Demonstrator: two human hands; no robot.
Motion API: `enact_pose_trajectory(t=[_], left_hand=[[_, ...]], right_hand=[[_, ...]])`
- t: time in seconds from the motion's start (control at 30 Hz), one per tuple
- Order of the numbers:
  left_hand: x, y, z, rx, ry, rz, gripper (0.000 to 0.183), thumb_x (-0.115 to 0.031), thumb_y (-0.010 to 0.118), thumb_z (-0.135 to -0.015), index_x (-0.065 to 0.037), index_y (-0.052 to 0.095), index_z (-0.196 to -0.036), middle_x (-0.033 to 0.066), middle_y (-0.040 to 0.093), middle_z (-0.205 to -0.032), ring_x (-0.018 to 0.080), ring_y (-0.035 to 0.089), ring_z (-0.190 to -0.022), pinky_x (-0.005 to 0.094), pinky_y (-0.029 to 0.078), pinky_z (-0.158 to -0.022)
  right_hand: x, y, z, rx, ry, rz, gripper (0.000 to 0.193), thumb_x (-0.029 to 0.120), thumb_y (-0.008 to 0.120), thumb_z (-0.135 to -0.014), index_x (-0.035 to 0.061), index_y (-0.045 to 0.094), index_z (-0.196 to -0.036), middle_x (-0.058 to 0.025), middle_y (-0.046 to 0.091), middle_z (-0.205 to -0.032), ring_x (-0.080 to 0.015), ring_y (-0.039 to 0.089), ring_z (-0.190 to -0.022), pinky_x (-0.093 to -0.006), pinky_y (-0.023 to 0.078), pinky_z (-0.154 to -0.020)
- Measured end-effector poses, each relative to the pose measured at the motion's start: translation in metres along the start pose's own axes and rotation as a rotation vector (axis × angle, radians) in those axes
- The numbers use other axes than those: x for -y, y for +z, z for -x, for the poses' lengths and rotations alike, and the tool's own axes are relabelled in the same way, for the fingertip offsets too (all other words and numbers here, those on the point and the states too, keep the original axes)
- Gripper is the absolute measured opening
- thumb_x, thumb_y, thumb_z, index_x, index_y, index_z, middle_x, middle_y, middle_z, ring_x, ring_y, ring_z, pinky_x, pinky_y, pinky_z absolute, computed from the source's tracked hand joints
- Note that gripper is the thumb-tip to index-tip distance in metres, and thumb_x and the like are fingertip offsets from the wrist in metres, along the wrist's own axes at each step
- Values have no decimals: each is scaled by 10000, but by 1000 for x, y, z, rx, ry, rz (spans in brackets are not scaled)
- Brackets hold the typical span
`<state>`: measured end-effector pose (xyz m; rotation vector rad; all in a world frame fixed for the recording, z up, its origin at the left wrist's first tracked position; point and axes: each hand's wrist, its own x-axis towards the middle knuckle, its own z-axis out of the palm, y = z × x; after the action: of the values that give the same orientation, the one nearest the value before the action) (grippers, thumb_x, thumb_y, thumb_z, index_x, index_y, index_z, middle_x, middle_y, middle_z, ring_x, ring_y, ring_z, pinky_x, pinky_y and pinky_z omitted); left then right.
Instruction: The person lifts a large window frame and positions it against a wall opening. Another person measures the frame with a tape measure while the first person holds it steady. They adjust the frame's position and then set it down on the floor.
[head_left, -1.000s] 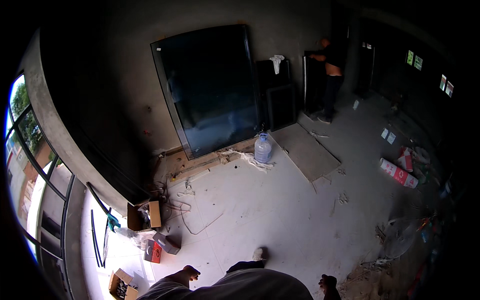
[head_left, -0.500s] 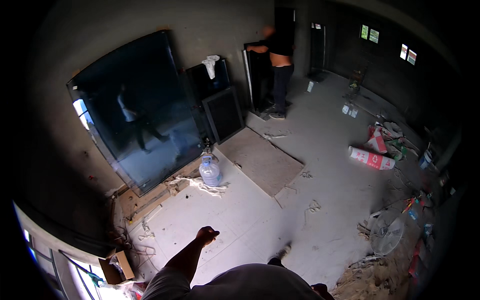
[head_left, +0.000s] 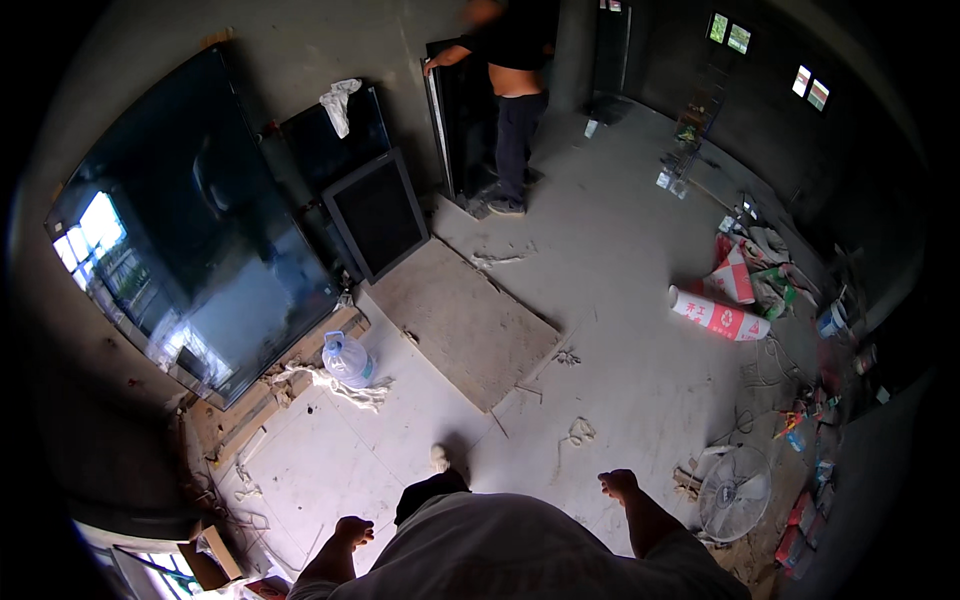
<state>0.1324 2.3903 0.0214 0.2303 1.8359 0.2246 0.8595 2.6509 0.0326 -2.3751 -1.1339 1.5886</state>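
I stand mid-stride, one shoe [head_left: 441,458] showing beyond my shirt. My left hand [head_left: 353,531] hangs low at my left side with its fingers curled in, and nothing shows in it. Held forward on the other side, my right hand [head_left: 618,485] is loosely closed, also with nothing visible in it. Neither hand touches anything. Ahead of the left hand, a clear plastic water jug [head_left: 348,360] stands on the floor beside a white cloth [head_left: 338,388]. A standing fan [head_left: 735,492] is the nearest thing to the right hand.
A large dark glass panel [head_left: 190,230] leans on the left wall near a framed dark panel [head_left: 377,215]. A flat board [head_left: 470,325] lies ahead. Further off, a person [head_left: 515,110] holds an upright panel [head_left: 447,130]. At right lie a red-and-white roll [head_left: 720,313] and clutter.
My right hand has swung forward into full view, while my left hand has dropped back toward my body. The view has shifted, so the jug, board and panels sit further left.
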Motion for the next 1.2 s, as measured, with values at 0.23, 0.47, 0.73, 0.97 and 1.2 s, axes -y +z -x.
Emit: enact_pose_trajectory(t=[0.23, 0.47, 0.73, 0.97, 1.2], left_hand=[[-150, -27, -114, 41, -118, 62, 246, -292, 749, -994, -48, 738, -1026, 124, 778, -973, 278, 774, -862, 406, 606, -695], [-503, -105, -208, 20, 63, -79, 278, -298, 732, -988, -23, 705, -973, 137, 750, -906, 261, 738, -725, 412, 627, -665], [-802, -81, -235, -130, 632, -24, 333, -356, 717, -985, -36, 749, -898, 116, 794, -853, 209, 685, -588, 389, 570, -544], [-812, -74, -297, 13, 506, -791, 291, -399, 678, -1026, -124, 769, -1045, 55, 782, -904, 219, 730, -745, 429, 597, -599], [-864, -77, -292, 24, -149, -148, 372, -414, 612, -1028, -107, 737, -1195, 72, 799, -1128, 292, 742, -1027, 552, 551, -852]], right_hand=[[196, -12, -87, -30, 101, -222, 217, 261, 732, -942, 92, 665, -823, -42, 673, -769, -199, 660, -669, -349, 484, -557], [214, 45, -193, 9, -500, 986, 244, 277, 676, -911, 319, 778, -1129, -66, 786, -986, -312, 767, -950, -482, 608, -750], [259, -28, -314, 108, 106, 9, 136, 237, 687, -983, 184, 673, -1107, -28, 661, -800, -190, 680, -677, -413, 511, -535], [483, -113, -446, 151, 304, -336, 256, 147, 723, -950, 112, 586, -736, -23, 580, -678, -162, 579, -560, -333, 440, -502], [772, -232, -537, 7, 20, 29, 207, 301, 738, -910, 122, 697, -814, -40, 713, -748, -183, 623, -560, -374, 457, -459]])
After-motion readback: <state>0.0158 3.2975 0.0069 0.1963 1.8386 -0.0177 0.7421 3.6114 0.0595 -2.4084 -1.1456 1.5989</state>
